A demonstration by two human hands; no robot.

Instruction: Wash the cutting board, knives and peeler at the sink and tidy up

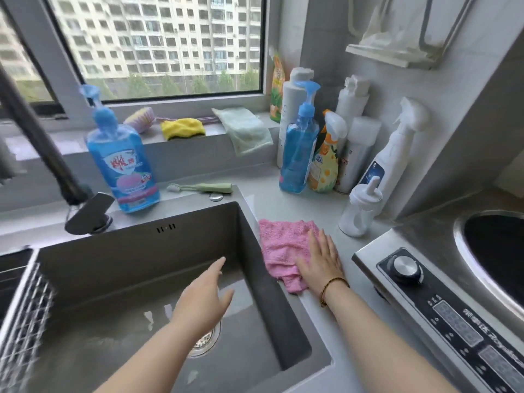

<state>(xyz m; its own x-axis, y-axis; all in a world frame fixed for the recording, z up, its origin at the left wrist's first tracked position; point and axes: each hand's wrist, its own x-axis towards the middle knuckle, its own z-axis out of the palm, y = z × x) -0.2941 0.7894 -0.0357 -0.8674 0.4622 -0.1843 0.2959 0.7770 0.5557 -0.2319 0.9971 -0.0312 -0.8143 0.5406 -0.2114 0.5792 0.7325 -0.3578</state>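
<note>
My right hand [320, 262] lies flat, fingers spread, on a pink cloth [283, 245] that rests on the grey counter just right of the sink [136, 245]. One corner of the cloth hangs over the sink's right edge. My left hand [204, 299] hovers open above the sink basin, holding nothing, with the drain strainer [205, 343] partly hidden beneath it. The basin floor is wet. No cutting board, knife or peeler shows in this view.
A dark faucet [42, 143] rises at the left. Blue dish soap [122, 160] and a green brush [204, 188] stand behind the sink. Spray bottles [326, 154] crowd the back right corner. A cooktop with a knob [405, 268] is at right, a wire rack [25, 316] at left.
</note>
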